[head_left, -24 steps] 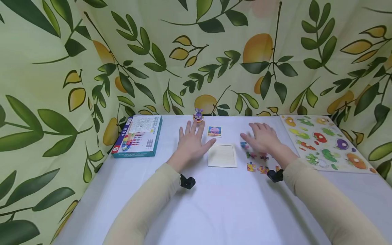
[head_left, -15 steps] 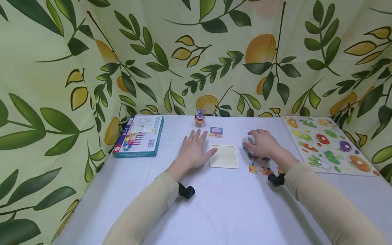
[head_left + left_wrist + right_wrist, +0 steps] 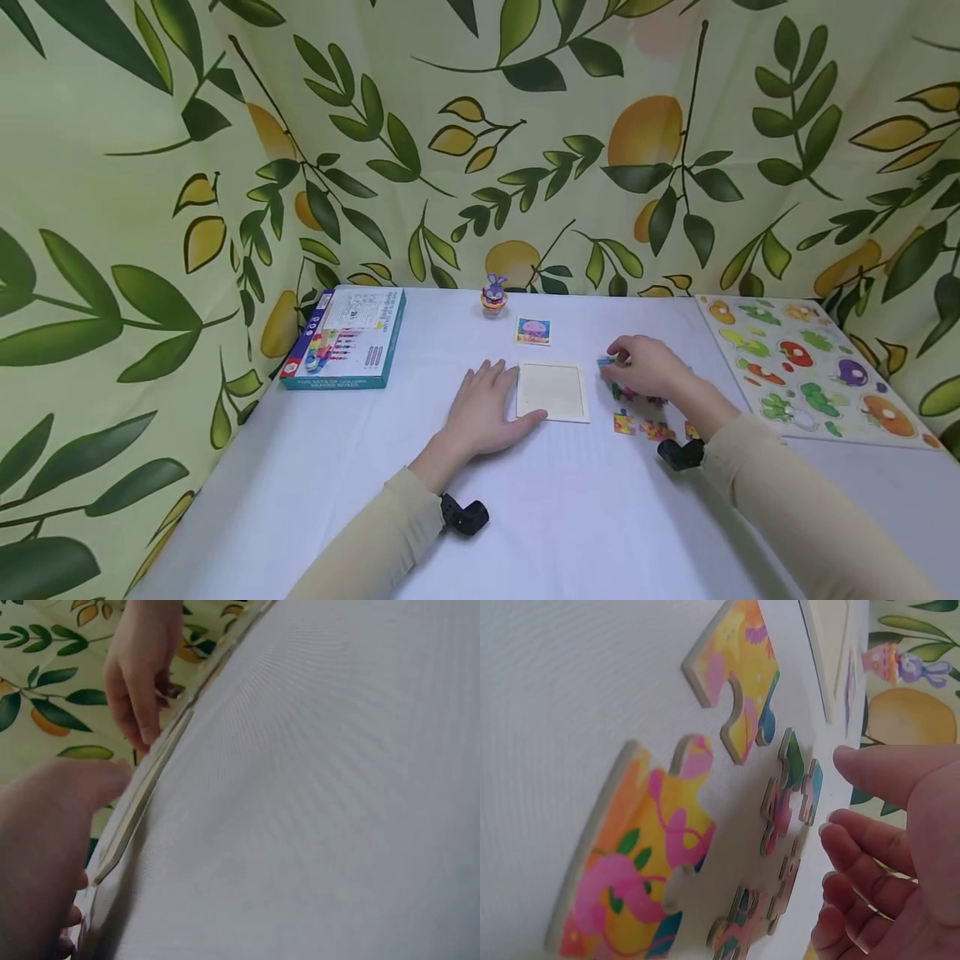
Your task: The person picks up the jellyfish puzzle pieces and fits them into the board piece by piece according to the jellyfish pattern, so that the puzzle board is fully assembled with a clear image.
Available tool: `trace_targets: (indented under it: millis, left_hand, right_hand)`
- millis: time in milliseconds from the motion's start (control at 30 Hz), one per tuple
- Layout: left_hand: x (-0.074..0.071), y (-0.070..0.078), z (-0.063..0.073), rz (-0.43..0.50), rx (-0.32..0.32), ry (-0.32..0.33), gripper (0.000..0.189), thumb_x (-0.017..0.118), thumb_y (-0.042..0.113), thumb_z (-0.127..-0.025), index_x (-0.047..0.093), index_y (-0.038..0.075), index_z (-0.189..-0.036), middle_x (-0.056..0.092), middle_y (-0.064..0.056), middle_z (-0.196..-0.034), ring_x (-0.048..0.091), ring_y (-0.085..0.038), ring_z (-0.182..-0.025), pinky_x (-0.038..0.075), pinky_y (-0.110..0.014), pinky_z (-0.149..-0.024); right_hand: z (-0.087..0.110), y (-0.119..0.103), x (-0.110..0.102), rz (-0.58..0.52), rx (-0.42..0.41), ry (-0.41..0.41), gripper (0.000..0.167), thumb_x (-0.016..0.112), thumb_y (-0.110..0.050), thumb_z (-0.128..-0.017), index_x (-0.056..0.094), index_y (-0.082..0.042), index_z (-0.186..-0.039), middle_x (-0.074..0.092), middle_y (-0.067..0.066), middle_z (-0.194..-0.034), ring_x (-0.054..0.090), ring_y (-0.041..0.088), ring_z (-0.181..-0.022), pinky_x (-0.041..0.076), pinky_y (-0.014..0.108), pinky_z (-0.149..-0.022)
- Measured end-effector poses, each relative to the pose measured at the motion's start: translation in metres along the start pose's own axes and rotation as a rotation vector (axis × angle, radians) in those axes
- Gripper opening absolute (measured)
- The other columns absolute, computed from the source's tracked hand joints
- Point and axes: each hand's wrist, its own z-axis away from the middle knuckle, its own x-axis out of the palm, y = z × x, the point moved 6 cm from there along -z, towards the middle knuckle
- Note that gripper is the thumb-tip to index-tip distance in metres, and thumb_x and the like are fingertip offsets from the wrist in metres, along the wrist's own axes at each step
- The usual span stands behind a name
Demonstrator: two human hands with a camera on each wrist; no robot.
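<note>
My left hand [image 3: 486, 410] lies with spread fingers along the left side of a square white puzzle tray [image 3: 552, 392]; its thumb is at the tray's near edge. My right hand [image 3: 648, 367] reaches over the jigsaw pieces [image 3: 623, 422] to the right of the tray. In the right wrist view, its thumb and index fingertip stand apart close to a blue-edged puzzle piece [image 3: 817, 786]; contact is hard to tell. Nearer that camera lie yellow-and-pink pieces [image 3: 742, 682]. The right hand hides part of the group in the head view.
A small picture card [image 3: 533, 331] lies behind the tray. Behind it stands a purple rabbit figure [image 3: 494, 296] in a cup-like base. A flat teal-sided box [image 3: 348, 337] is at the left, and a fruit-and-vegetable board [image 3: 813, 367] at the right. Patterned curtains border the table.
My left hand has come down and nearer, from above the tray's left side to beside it. My right hand has lowered toward the blue piece, its fingers drawing in. The view has shifted slightly.
</note>
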Motion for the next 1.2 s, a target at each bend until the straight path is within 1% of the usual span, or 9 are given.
trace_targets:
  millis: [100, 200, 400, 533, 600, 700, 867, 1033, 1200]
  left_hand:
    - [0.007, -0.003, 0.004, -0.017, 0.003, -0.010, 0.090, 0.051, 0.076, -0.090, 0.046, 0.014, -0.155, 0.039, -0.013, -0.161, 0.025, -0.033, -0.153, 0.010, -0.051, -0.125]
    - [0.012, -0.004, 0.004, -0.043, 0.010, -0.021, 0.091, 0.050, 0.077, -0.090, 0.043, 0.016, -0.157, 0.036, -0.011, -0.163, 0.022, -0.031, -0.154, 0.006, -0.050, -0.126]
    - [0.019, 0.000, 0.004, -0.050, 0.012, -0.046, 0.089, 0.048, 0.076, -0.092, 0.039, 0.020, -0.160, 0.032, -0.009, -0.165, 0.017, -0.029, -0.155, 0.002, -0.049, -0.125]
    - [0.015, 0.000, 0.005, -0.035, 0.007, -0.038, 0.084, 0.049, 0.073, -0.094, 0.042, 0.020, -0.158, 0.033, -0.009, -0.165, 0.018, -0.030, -0.155, 0.003, -0.049, -0.126]
    - [0.013, -0.001, 0.006, -0.029, 0.006, -0.030, 0.081, 0.050, 0.070, -0.095, 0.044, 0.019, -0.158, 0.034, -0.009, -0.164, 0.019, -0.030, -0.155, 0.003, -0.049, -0.126]
    - [0.010, -0.002, 0.006, -0.027, 0.007, -0.027, 0.079, 0.051, 0.069, -0.096, 0.044, 0.019, -0.157, 0.035, -0.010, -0.164, 0.019, -0.030, -0.155, 0.003, -0.049, -0.126]
    - [0.011, -0.001, 0.006, -0.028, 0.013, -0.028, 0.079, 0.050, 0.069, -0.096, 0.044, 0.019, -0.157, 0.035, -0.010, -0.164, 0.020, -0.030, -0.155, 0.004, -0.049, -0.126]
    - [0.012, -0.002, 0.005, -0.033, 0.014, -0.022, 0.078, 0.049, 0.069, -0.096, 0.045, 0.019, -0.157, 0.036, -0.010, -0.163, 0.020, -0.030, -0.154, 0.004, -0.049, -0.126]
    - [0.012, -0.004, 0.005, -0.039, 0.016, -0.013, 0.078, 0.049, 0.069, -0.096, 0.046, 0.019, -0.156, 0.037, -0.010, -0.163, 0.022, -0.031, -0.154, 0.005, -0.049, -0.126]
  right_hand:
    - [-0.002, 0.000, 0.002, -0.007, -0.004, 0.002, 0.050, 0.071, -0.034, -0.096, 0.062, 0.001, -0.130, 0.065, 0.016, -0.111, 0.059, 0.027, -0.091, 0.055, 0.041, -0.079]
    - [-0.001, -0.001, 0.001, -0.010, -0.004, 0.010, 0.050, 0.073, -0.034, -0.095, 0.063, 0.002, -0.128, 0.065, 0.016, -0.108, 0.059, 0.027, -0.088, 0.055, 0.040, -0.076]
    - [0.001, 0.003, 0.004, 0.005, 0.009, 0.008, 0.050, 0.076, -0.035, -0.093, 0.064, 0.002, -0.125, 0.064, 0.012, -0.098, 0.057, 0.025, -0.083, 0.053, 0.036, -0.070]
    - [-0.002, 0.002, 0.007, 0.025, 0.008, 0.003, 0.049, 0.077, -0.035, -0.093, 0.065, 0.001, -0.123, 0.063, 0.009, -0.093, 0.056, 0.024, -0.082, 0.051, 0.034, -0.069]
    - [-0.003, 0.000, 0.006, 0.027, -0.002, 0.001, 0.048, 0.077, -0.034, -0.093, 0.065, 0.002, -0.122, 0.062, 0.009, -0.092, 0.056, 0.025, -0.082, 0.050, 0.035, -0.069]
    - [-0.004, -0.001, 0.006, 0.014, 0.006, 0.002, 0.044, 0.076, -0.031, -0.093, 0.066, 0.001, -0.121, 0.063, 0.010, -0.095, 0.057, 0.025, -0.082, 0.051, 0.035, -0.068]
    - [-0.006, 0.004, 0.004, -0.016, 0.032, 0.002, 0.038, 0.074, -0.028, -0.095, 0.067, -0.001, -0.120, 0.065, 0.011, -0.100, 0.058, 0.025, -0.084, 0.053, 0.035, -0.069]
    - [-0.007, 0.007, 0.004, -0.046, 0.053, -0.011, 0.036, 0.076, -0.028, -0.094, 0.068, -0.002, -0.118, 0.063, 0.010, -0.096, 0.057, 0.026, -0.085, 0.052, 0.033, -0.068]
    - [-0.009, 0.006, 0.004, -0.043, 0.056, -0.019, 0.038, 0.076, -0.028, -0.094, 0.065, -0.001, -0.118, 0.061, 0.011, -0.095, 0.057, 0.026, -0.085, 0.051, 0.033, -0.069]
